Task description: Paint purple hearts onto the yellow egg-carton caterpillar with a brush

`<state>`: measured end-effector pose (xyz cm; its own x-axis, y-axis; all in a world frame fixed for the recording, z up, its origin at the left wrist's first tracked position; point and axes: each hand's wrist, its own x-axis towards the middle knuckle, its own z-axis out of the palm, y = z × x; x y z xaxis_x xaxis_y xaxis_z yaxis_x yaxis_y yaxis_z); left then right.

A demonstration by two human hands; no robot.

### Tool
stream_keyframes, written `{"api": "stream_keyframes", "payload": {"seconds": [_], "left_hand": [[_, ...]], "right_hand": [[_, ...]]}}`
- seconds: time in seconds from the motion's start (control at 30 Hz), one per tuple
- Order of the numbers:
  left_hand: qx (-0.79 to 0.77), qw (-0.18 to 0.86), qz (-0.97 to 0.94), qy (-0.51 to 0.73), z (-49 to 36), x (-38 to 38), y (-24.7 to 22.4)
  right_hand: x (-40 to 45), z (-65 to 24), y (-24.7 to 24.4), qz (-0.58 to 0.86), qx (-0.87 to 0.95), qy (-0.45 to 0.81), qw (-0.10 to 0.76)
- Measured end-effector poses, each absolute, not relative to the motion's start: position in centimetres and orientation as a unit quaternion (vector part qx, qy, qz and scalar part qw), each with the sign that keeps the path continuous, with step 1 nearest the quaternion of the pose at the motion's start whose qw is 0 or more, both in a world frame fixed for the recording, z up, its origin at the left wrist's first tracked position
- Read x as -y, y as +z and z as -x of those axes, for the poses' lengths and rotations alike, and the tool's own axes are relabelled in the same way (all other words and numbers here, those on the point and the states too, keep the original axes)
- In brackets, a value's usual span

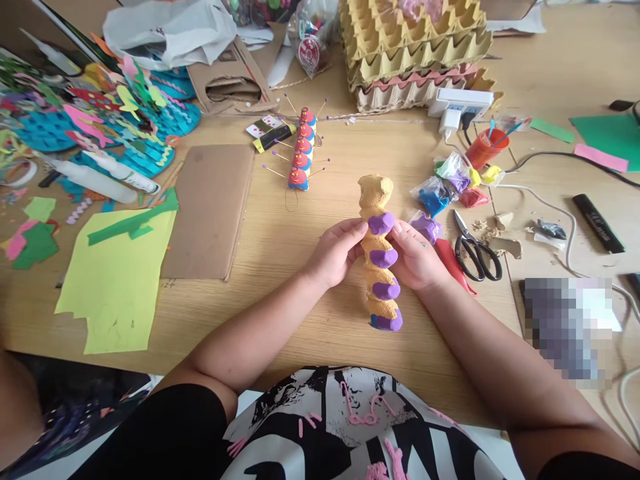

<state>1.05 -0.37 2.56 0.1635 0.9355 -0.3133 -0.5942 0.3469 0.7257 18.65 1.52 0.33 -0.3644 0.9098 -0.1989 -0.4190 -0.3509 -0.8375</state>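
Between my two hands is a strip of egg carton, covered in yellow-orange with several purple patches along its bumps. My left hand grips its left edge, thumb on top near the upper purple patch. Opposite, my right hand pinches the right edge at about the same height. The strip's top end is plain yellow-orange, while the lowest bump also shows some blue. Farther off on the table stands a finished-looking red and blue egg-carton caterpillar with purple-tipped sticks. Bags of coloured clay lie just beyond my right hand.
Black-handled scissors lie right of my right hand, near an orange cup and a power strip. Stacked egg trays stand at the back. Cardboard, yellow paper and glue bottles are at left. Another person's arm shows lower left.
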Motion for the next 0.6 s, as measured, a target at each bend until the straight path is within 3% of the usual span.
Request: {"api": "stream_keyframes", "payload": {"seconds": [0.6], "left_hand": [[-0.375,0.696,-0.257,0.555,-1.28,0.31,1.9]], "right_hand": [[-1.29,-18.19,0.36,0.343,0.338,0.754,0.447]]}}
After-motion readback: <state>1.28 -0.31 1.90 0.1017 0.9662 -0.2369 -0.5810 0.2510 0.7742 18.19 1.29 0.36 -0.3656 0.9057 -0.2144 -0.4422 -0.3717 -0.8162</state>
